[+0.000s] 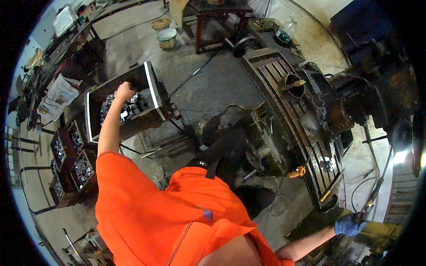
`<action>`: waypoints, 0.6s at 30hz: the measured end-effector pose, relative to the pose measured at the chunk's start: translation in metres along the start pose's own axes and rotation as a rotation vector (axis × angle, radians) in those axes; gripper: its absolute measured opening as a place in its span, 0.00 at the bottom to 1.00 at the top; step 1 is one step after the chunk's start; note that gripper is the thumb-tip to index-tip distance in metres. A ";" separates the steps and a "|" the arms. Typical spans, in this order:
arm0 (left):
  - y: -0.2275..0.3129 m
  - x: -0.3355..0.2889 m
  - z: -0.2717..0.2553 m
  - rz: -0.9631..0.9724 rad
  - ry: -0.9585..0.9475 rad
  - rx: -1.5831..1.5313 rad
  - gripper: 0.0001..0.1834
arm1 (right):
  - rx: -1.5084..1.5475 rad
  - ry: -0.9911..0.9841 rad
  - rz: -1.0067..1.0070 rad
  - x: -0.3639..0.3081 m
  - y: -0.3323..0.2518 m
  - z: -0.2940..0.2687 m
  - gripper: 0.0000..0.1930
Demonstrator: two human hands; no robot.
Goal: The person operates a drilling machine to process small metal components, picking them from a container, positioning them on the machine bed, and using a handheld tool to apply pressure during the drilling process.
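Note:
My bare left hand [125, 91] reaches into an open metal box [153, 84] on a stand to the left. Its fingers are curled closed just over a heap of small blocky metal parts [128, 111]; what they hold, if anything, is too dark to make out. Far to the right, my right hand [350, 224] wears a blue glove. It is closed around a dark handle [361, 217] at the lower right of a large machine. Between the two arms stands the machine's long slotted table [284, 102], streaked with grime.
Several crates of small metal parts [82, 168] sit at the left. On the slotted table's near end lie an orange-handled tool [296, 172] and a yellow-handled tool [328, 193]. A bucket [167, 39], a dark wooden table [222, 9] and a large clear bottle [286, 32] stand farther back.

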State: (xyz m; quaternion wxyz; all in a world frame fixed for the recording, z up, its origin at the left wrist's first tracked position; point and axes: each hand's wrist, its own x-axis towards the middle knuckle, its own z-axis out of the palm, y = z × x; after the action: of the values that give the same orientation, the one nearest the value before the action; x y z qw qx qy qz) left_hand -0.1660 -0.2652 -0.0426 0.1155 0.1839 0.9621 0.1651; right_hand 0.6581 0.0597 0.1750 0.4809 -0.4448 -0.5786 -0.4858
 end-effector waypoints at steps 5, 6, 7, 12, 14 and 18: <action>0.007 0.011 0.037 0.072 0.040 0.373 0.12 | 0.089 -0.033 -0.011 0.014 -0.005 -0.012 0.13; 0.004 0.019 0.048 0.086 0.033 0.395 0.10 | 0.546 -0.030 0.385 0.015 0.000 -0.011 0.15; -0.018 0.033 0.066 0.153 0.083 0.388 0.11 | 0.818 -0.098 0.584 0.015 0.015 -0.009 0.15; -0.030 0.057 0.083 0.164 -0.043 0.425 0.15 | 0.441 -0.246 0.301 0.027 0.003 -0.016 0.12; -0.013 0.054 0.071 -0.003 -0.082 0.413 0.18 | 0.551 -0.155 0.386 0.043 -0.023 -0.013 0.11; -0.062 0.084 0.052 0.233 0.135 -0.169 0.22 | 0.851 -0.040 0.638 0.059 -0.039 -0.013 0.11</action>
State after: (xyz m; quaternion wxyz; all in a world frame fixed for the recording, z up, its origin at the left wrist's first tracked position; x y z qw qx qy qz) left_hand -0.2471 -0.2723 -0.1258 0.0457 0.2723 0.9226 0.2695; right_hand 0.6134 0.0444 0.2291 0.7316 -0.3733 -0.5697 -0.0292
